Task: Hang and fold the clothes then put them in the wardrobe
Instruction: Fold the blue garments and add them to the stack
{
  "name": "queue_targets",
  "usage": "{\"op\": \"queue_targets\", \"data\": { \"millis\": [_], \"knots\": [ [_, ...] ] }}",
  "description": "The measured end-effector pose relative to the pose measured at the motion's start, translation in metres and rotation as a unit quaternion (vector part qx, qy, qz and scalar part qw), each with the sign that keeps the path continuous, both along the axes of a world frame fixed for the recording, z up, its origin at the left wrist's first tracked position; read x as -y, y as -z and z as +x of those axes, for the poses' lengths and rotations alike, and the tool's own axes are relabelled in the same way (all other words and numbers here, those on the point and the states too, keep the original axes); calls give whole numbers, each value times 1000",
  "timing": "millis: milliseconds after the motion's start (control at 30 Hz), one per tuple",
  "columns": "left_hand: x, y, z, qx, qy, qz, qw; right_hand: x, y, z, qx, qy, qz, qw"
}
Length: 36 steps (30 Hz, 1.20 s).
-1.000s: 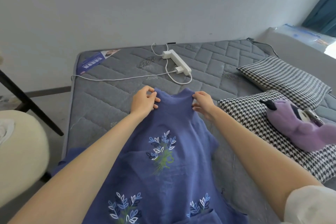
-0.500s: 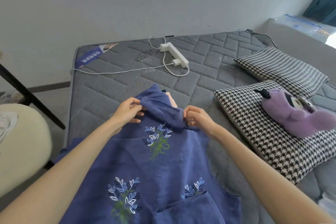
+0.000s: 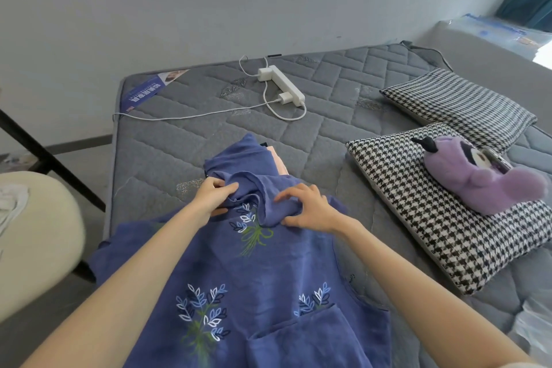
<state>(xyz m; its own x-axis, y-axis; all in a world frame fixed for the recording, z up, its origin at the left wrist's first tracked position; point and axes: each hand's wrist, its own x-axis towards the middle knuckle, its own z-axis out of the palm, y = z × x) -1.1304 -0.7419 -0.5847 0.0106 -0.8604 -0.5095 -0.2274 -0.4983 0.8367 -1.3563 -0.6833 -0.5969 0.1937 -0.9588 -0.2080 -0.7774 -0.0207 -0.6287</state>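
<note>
A blue garment [image 3: 268, 272] with embroidered leaf sprigs and a front pocket lies spread on the grey quilted mattress [image 3: 185, 140]. Its top part is folded back toward me over the upper sprig. My left hand [image 3: 213, 193] pinches the folded fabric at its left side. My right hand [image 3: 307, 209] grips the bunched fold at its right side, fingers curled into the cloth. A strip of pink cloth [image 3: 279, 161] peeks out from under the garment's far edge.
A white power strip [image 3: 283, 85] with a charger and cable lies at the far side of the mattress. Two houndstooth pillows [image 3: 418, 206] sit on the right, the nearer one bearing a purple plush toy [image 3: 475, 176]. A cream chair [image 3: 33, 224] stands at the left.
Both hands have pulled the garment's top edge back toward me, folding it over the upper embroidery. The pink cloth under the far edge has come into view.
</note>
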Motion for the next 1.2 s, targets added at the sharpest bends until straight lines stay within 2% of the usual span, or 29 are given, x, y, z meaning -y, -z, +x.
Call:
{"op": "queue_targets", "data": {
  "millis": [67, 133, 233, 333, 400, 467, 600, 667, 767, 833, 933, 1100, 1200],
  "knots": [
    [-3, 2, 1, -20, 6, -32, 999, -2, -1, 3, -27, -4, -45, 999],
    [-6, 2, 6, -7, 24, -109, 994, -5, -6, 1, -3, 22, -86, 996],
    [-7, 3, 20, 92, 72, -220, 969, -11, -13, -9, 43, 36, -134, 989],
    [-11, 6, 32, 192, 173, -273, 927, -20, -13, -14, -21, -40, -108, 993],
    [-15, 7, 34, 203, 250, -258, 911, -23, -8, -14, -93, -77, -83, 989],
    [-18, 8, 39, 214, 278, -243, 905, -25, -7, -13, -120, -56, -87, 987],
    [-17, 10, 42, 241, 226, -239, 913, -25, -9, -7, -24, 43, -134, 990],
    [-18, 10, 39, 244, 222, -240, 913, -27, -11, 3, -8, 8, -135, 991],
    [-19, 12, 32, 253, 248, -260, 898, -29, -8, 15, -112, -75, -131, 982],
    [-20, 12, 29, 254, 248, -270, 895, -30, -9, 18, -127, -83, -149, 977],
    [-19, 9, 25, 242, 221, -284, 901, -33, -15, 9, -49, -58, -144, 987],
    [-25, 12, 28, 200, 247, -220, 922, -38, -16, -2, -122, -126, -63, 982],
    [-31, 19, 43, 186, 195, -215, 939, -39, -16, 4, -73, -87, -67, 991]
  ]
}}
